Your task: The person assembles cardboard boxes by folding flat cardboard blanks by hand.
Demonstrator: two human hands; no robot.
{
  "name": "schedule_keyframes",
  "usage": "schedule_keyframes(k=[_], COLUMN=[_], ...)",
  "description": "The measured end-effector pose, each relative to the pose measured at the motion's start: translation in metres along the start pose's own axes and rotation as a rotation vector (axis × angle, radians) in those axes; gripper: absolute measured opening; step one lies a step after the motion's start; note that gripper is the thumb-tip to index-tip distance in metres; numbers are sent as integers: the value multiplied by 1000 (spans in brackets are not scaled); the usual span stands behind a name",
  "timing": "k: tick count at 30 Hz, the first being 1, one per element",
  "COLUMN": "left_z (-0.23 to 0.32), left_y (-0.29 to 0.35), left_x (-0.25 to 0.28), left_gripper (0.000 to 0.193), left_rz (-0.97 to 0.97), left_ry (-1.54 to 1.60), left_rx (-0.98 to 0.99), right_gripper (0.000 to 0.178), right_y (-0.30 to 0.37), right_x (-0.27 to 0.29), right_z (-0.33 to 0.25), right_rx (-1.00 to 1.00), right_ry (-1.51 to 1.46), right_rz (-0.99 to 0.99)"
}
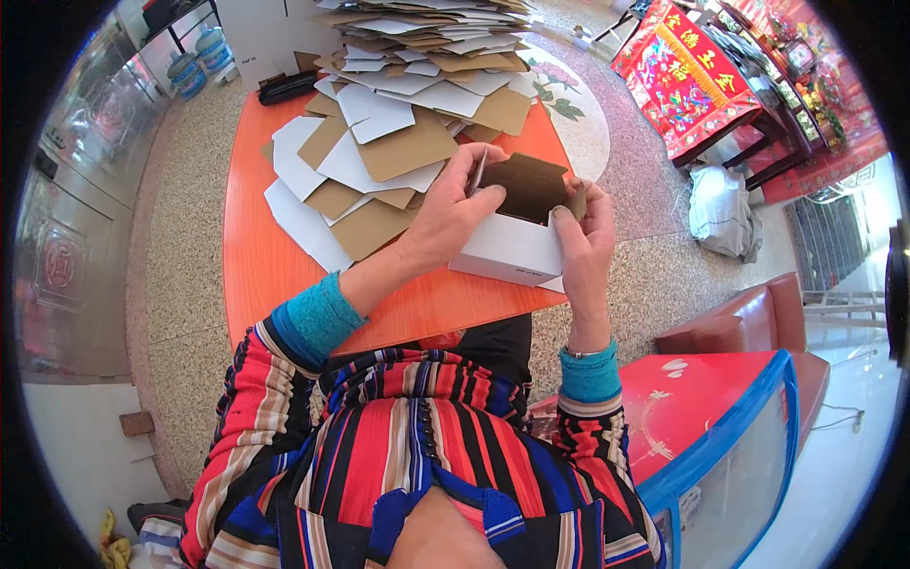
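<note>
Both my hands hold a small cardboard box, white outside and brown inside, above the near right edge of the orange table. My left hand grips the box's left wall with the thumb pressed inside and fingers on a raised flap. My right hand pinches the right side flap. A big heap of flat unfolded box blanks, white and brown, covers the far part of the table just beyond my hands.
A black device lies at the table's far left corner. Red seat and a blue-rimmed red-topped container stand at my right. Water jugs sit far left, a red-draped table far right, a white bag on the floor.
</note>
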State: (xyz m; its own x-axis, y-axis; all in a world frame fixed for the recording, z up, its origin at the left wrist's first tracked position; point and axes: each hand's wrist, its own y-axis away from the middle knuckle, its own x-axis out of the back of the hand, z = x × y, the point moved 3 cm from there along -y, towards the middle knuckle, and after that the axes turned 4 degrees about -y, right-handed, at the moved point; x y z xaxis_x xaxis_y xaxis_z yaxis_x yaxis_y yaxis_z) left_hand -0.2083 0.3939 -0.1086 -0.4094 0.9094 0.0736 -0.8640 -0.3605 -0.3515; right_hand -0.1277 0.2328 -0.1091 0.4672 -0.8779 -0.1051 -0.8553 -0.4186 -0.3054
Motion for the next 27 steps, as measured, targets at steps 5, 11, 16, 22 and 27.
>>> schedule_keyframes(k=[5, 11, 16, 22, 27], left_z=[-11, -13, -9, -1, 3], left_y=[6, 5, 2, -1, -3], left_x=[5, 0, 4, 9, 12], left_gripper=[43, 40, 40, 38, 40], left_rz=[-74, 58, -2, -96, -116], left_ry=[130, 126, 61, -67, -56], left_rx=[287, 9, 31, 117, 164], right_gripper=[37, 39, 40, 41, 43], right_y=[1, 3, 3, 1, 1], right_x=[-2, -4, -4, -6, -7], right_z=[-6, -6, -6, -1, 1], right_rx=[0, 38, 29, 93, 97], right_ry=[112, 124, 155, 231, 140], right_rz=[-40, -31, -30, -30, -31])
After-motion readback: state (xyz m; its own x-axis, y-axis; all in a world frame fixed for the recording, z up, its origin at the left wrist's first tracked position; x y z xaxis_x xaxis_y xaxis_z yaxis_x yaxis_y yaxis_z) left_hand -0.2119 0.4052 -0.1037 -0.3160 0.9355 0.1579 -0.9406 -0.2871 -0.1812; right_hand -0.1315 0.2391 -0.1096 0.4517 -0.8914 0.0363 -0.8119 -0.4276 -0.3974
